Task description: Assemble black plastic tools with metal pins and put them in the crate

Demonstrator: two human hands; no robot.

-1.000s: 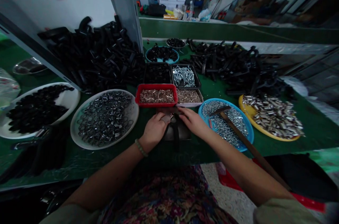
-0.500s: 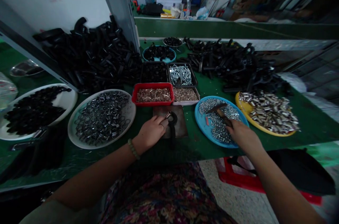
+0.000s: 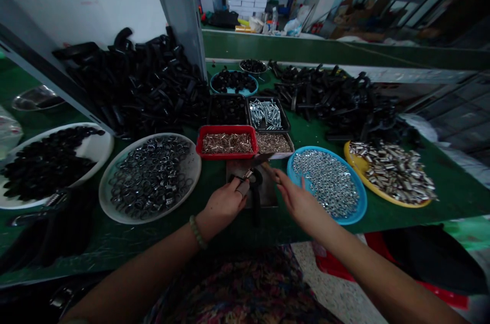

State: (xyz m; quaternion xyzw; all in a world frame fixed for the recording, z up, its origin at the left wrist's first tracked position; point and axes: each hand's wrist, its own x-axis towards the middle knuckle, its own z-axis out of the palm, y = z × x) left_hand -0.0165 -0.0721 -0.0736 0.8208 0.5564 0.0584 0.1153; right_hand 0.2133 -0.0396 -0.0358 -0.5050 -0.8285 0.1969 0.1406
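Two hands are in play, both mine. Nearest me, the black part [image 3: 256, 200] lies on the plate [image 3: 270, 195], its straight end pointing toward my side of the bench [image 3: 285, 214]; I see no finger on that end, so a glancing knock could swivel it. My left hand [image 3: 225, 206] has its fingers drawn together, seemingly pinching the metal piece [image 3: 248, 173] beside the part's rounded end, though the exact contact is too dark to tell. My right hand [image 3: 300, 201] is wrapped round the handle of the hammer [image 3: 263, 159], its blurred head at the plate's far edge, near my left fingertips; whether it touches anything I cannot tell. That closeness is the chief hazard, I judge: an off-line blow could catch a finger, and a loose pinch could let the metal piece tip or skip away. To the right, the blue basin [image 3: 363, 200] could swallow anything small that jumped sideways. Just beyond the plate, the red tray [image 3: 226, 156] sits near enough that a wide swing could clip its rim and spill its pins [image 3: 226, 143].
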